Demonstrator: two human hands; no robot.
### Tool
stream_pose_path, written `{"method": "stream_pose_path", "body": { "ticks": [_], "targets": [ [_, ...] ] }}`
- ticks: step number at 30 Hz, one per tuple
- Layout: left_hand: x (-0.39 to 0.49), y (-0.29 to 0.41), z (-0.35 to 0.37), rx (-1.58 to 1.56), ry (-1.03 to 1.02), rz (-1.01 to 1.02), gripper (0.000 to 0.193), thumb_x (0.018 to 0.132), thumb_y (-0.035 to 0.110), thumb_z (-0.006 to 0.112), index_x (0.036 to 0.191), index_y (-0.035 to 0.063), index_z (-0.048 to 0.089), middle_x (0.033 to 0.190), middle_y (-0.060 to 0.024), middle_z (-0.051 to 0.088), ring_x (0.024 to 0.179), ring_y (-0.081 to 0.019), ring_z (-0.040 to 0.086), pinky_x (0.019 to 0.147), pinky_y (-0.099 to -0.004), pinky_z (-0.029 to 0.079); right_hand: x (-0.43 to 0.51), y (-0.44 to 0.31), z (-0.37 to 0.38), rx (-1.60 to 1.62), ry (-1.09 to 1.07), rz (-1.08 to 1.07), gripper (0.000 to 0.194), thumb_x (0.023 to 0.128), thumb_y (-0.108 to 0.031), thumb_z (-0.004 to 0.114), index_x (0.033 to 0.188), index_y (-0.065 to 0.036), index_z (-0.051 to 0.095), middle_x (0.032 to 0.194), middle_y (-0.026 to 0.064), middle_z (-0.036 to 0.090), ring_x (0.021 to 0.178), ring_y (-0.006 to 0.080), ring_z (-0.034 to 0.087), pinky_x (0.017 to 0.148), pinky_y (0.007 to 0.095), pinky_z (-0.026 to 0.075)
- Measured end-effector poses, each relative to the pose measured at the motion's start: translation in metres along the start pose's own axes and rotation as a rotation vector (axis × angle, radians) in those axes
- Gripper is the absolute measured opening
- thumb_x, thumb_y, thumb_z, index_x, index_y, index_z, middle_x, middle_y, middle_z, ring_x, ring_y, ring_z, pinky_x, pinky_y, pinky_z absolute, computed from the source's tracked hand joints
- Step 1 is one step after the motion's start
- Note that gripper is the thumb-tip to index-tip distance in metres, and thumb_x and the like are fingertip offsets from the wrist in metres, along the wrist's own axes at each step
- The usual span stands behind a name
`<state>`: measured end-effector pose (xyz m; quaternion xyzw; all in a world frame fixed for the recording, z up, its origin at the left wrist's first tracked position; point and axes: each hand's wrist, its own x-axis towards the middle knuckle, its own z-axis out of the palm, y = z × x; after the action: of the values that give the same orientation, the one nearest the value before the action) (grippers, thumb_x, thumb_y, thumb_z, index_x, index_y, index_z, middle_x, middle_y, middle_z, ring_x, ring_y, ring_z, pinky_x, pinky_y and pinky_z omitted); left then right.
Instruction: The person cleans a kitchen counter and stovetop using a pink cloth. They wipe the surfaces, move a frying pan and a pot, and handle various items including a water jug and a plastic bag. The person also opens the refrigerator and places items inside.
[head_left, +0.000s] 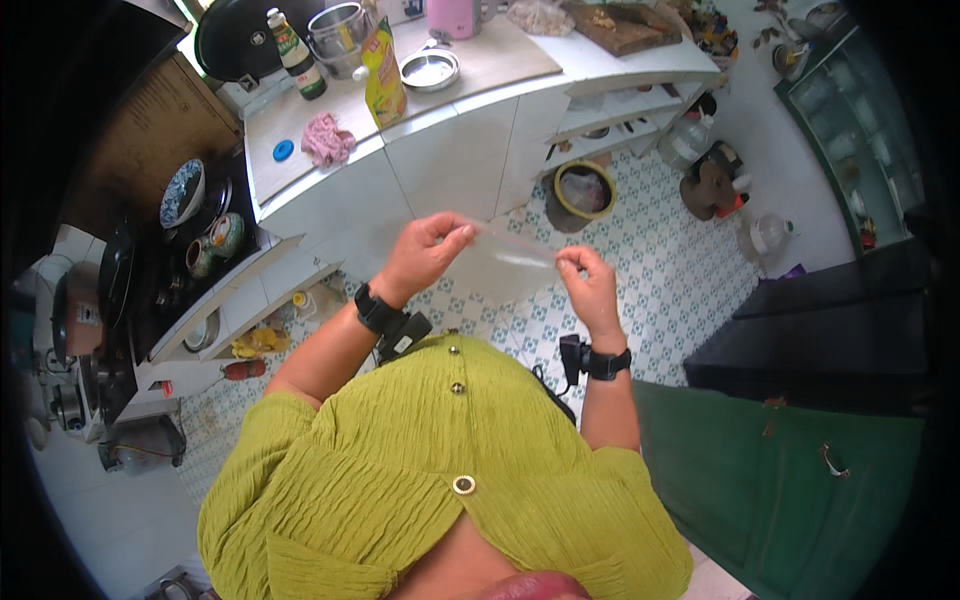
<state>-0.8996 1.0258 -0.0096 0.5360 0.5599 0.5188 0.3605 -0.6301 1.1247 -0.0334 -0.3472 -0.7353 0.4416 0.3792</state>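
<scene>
A clear plastic bag (504, 259) is stretched between my two hands, above the tiled floor and in front of the white counter. My left hand (424, 251) pinches its upper left corner between thumb and fingers. At the other end, my right hand (589, 281) grips the upper right corner. The bag hangs flat and see-through; its lower edge is hard to make out. Nothing else is in either hand. Both wrists carry black straps with small devices.
On the counter (450, 116) are a pink cloth (328, 140), a blue lid (283, 150), a yellow pouch (384, 79), a dark bottle (300, 64) and a metal dish (430, 71). A bucket (577, 196) stands on the floor. A green cabinet (750, 465) is at my right.
</scene>
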Motion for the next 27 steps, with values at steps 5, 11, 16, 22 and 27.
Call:
{"method": "stream_pose_path", "body": {
  "ticks": [5,11,16,22,27],
  "targets": [
    [-0.001,0.002,0.003,-0.098,-0.013,-0.016,0.021,0.102,0.019,0.059,0.105,0.0014,0.070,0.089,0.0023,0.068,0.085,-0.0066,0.059,0.079,-0.0231,0.048,-0.003,0.005,0.001,0.059,-0.010,0.065,0.013,0.091,-0.008,0.066,0.101,0.000,0.068,0.088,0.0023,0.068,0.079,0.0094,0.061,0.073,0.0262,0.050],
    [-0.005,0.002,0.000,-0.052,0.021,0.009,0.022,0.102,0.019,0.060,0.108,0.0016,0.072,0.086,0.0013,0.068,0.083,-0.0069,0.059,0.077,-0.0234,0.048,-0.007,0.017,-0.001,0.238,-0.100,0.251,0.015,0.097,-0.011,0.062,0.106,0.000,0.067,0.091,0.0024,0.069,0.085,0.0103,0.063,0.080,0.0265,0.052],
    [-0.011,0.004,-0.003,-0.065,0.047,-0.010,0.023,0.102,0.019,0.060,0.113,0.0016,0.070,0.087,0.0014,0.068,0.083,-0.0069,0.058,0.076,-0.0235,0.048,-0.006,0.023,0.005,0.354,-0.160,0.262,0.013,0.097,-0.010,0.061,0.102,0.000,0.066,0.088,0.0025,0.067,0.083,0.0111,0.061,0.080,0.0273,0.050],
    [-0.018,0.004,-0.008,-0.079,0.047,0.002,0.022,0.101,0.014,0.059,0.115,0.0002,0.069,0.088,0.0001,0.067,0.083,-0.0077,0.059,0.076,-0.0246,0.049,-0.001,0.032,0.015,0.408,-0.196,0.288,0.014,0.098,-0.012,0.061,0.104,-0.001,0.066,0.087,0.0018,0.068,0.082,0.0101,0.061,0.079,0.0270,0.051],
    [-0.028,-0.003,-0.017,-0.040,0.062,-0.001,0.022,0.100,0.012,0.058,0.114,-0.0007,0.069,0.086,-0.0006,0.068,0.081,-0.0084,0.061,0.076,-0.0253,0.050,0.004,0.037,0.023,0.412,-0.257,0.317,0.014,0.098,-0.012,0.061,0.104,0.000,0.066,0.088,0.0023,0.068,0.082,0.0105,0.062,0.078,0.0271,0.051]
  ]
}}
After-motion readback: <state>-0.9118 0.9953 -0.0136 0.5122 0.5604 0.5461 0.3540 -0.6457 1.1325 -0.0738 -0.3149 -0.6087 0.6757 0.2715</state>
